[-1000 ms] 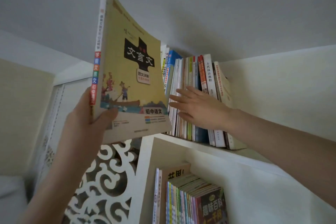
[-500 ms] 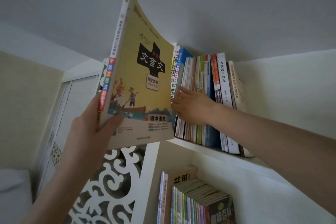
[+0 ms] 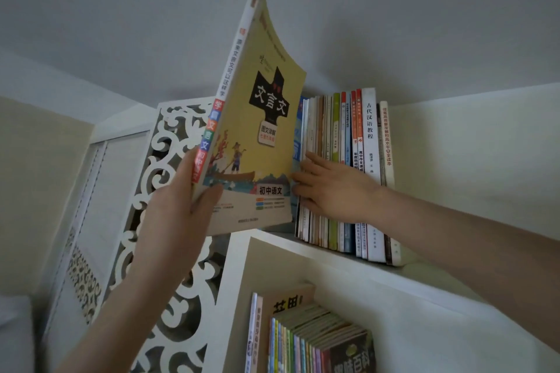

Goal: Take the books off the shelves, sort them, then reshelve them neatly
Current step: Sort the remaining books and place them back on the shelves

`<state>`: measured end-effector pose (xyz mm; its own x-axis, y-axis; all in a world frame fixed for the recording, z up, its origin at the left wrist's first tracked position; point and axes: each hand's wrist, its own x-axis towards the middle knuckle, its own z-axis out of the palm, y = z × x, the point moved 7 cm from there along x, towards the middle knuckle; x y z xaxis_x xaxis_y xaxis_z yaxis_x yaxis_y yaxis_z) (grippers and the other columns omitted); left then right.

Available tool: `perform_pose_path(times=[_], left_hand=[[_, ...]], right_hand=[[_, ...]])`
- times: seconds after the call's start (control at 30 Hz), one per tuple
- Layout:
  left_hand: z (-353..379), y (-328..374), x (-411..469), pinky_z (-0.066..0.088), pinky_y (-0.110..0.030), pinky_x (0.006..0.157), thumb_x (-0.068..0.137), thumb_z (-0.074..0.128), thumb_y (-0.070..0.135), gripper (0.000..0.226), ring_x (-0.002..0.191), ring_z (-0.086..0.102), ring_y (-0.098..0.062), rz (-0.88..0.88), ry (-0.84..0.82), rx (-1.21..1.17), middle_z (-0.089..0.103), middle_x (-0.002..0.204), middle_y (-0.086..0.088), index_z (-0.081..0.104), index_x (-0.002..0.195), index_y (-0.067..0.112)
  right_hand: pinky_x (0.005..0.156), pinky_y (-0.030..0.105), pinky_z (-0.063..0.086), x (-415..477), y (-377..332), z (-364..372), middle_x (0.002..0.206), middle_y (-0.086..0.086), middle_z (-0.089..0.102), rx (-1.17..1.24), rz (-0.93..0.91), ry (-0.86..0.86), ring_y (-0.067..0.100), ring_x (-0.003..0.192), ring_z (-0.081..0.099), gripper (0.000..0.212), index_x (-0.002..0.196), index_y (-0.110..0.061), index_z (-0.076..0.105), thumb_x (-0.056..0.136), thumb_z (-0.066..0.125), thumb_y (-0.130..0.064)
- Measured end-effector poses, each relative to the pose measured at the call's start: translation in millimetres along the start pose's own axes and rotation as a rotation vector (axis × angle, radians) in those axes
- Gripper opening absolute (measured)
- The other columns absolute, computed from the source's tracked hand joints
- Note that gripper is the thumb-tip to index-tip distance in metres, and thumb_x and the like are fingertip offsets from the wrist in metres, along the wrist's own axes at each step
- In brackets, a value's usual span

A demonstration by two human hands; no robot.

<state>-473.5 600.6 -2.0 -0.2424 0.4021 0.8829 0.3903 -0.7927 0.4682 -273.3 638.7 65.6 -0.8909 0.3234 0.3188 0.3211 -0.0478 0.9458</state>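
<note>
The left grip [image 3: 178, 206] grasps a yellow book [image 3: 257, 130] at its lower spine corner, thumb on the front cover and fingers behind. The book is held up at 12 o'clock of the view, tilted with its top toward 1 o'clock and its cover bowed. Its cover reads 文言文 in white on a black cross, then 图文详解 on a pale label, then 初中语文 near the bottom. The small print beneath is too blurred to read. Coloured squares on the white spine show 学, 文, 言 and 文 – the lowest ones sit behind the thumb.

At 3 o'clock from that book, the right grip [image 3: 331, 188] is released, its fingers straight and pressed on the spines at the left end of the top row of books [image 3: 342, 136]. This row stands upright on the top shelf [image 3: 424, 277]. 1 white spine there reads 古代汉语教程; most of the thin spines are unreadable. The yellow book hides the row's leftmost volumes – whether its lower edge touches the shelf cannot be told.

At 5 o'clock, a lower row of books [image 3: 315, 339] is cut off by the frame edge, with 百科 visible on a dark cover. A carved white side panel [image 3: 169, 136] stands at 9 o'clock.
</note>
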Motion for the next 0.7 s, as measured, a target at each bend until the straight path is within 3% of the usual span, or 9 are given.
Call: perform_pose_path(times=[0.13, 0.23, 0.37, 0.47, 0.53, 0.7], left_hand=[[10.1, -13.1, -0.3, 0.042, -0.017, 0.047, 0.094, 0.052, 0.016, 0.031, 0.073, 0.055, -0.001, -0.049, -0.012, -0.012, 0.053, 0.079, 0.02, 0.044, 0.122, 0.027], [18.6, -23.6, -2.9, 0.039, -0.013, 0.041, 0.095, 0.051, 0.015, 0.033, 0.069, 0.055, -0.002, -0.077, -0.032, -0.008, 0.054, 0.078, 0.018, 0.043, 0.125, 0.025], [30.2, -22.1, -0.9, 0.047, -0.024, 0.05, 0.096, 0.049, 0.016, 0.04, 0.07, 0.051, 0.0, -0.054, -0.036, 0.025, 0.055, 0.081, 0.01, 0.039, 0.135, 0.021], [43.5, -20.8, 3.7, 0.052, -0.033, 0.05, 0.097, 0.048, 0.019, 0.04, 0.069, 0.057, -0.008, -0.038, -0.073, 0.032, 0.059, 0.084, 0.004, 0.037, 0.135, 0.023], [55.4, -22.7, 8.0, 0.056, -0.043, 0.059, 0.096, 0.049, 0.02, 0.038, 0.075, 0.062, -0.015, -0.044, -0.099, -0.009, 0.064, 0.091, 0.0, 0.039, 0.132, 0.023], [100.8, -21.4, 14.0, 0.054, -0.046, 0.065, 0.095, 0.051, 0.019, 0.039, 0.076, 0.064, -0.024, -0.006, -0.138, -0.069, 0.067, 0.098, -0.004, 0.037, 0.132, 0.021]], right_hand=[[0.102, 0.043, 0.045, 3.6, -0.6, -1.5, 0.092, 0.005, 0.069, 0.035, 0.012, -0.004, 0.028, 0.093, 0.065, 0.039, 0.093, -0.012, 0.074, 0.091, 0.039, -0.028], [0.103, 0.043, 0.044, 2.8, -1.5, -1.5, 0.092, 0.005, 0.069, 0.012, 0.025, -0.03, 0.028, 0.095, 0.065, 0.04, 0.092, -0.013, 0.074, 0.09, 0.038, -0.029], [0.108, 0.045, 0.038, 1.8, -1.8, -0.3, 0.091, 0.007, 0.069, -0.025, 0.039, -0.051, 0.029, 0.096, 0.065, 0.041, 0.09, -0.013, 0.074, 0.09, 0.037, -0.03], [0.11, 0.045, 0.035, 2.2, -0.9, -0.2, 0.087, 0.005, 0.067, -0.06, 0.042, -0.067, 0.028, 0.096, 0.063, 0.042, 0.087, -0.013, 0.073, 0.09, 0.036, -0.031], [0.109, 0.044, 0.037, 3.0, -1.7, -0.6, 0.087, 0.004, 0.067, -0.049, 0.045, -0.059, 0.027, 0.096, 0.063, 0.041, 0.085, -0.014, 0.073, 0.089, 0.035, -0.031], [0.103, 0.043, 0.045, 3.3, -2.9, -2.1, 0.089, 0.003, 0.068, -0.021, 0.036, -0.062, 0.027, 0.099, 0.063, 0.042, 0.085, -0.015, 0.073, 0.089, 0.035, -0.03]])
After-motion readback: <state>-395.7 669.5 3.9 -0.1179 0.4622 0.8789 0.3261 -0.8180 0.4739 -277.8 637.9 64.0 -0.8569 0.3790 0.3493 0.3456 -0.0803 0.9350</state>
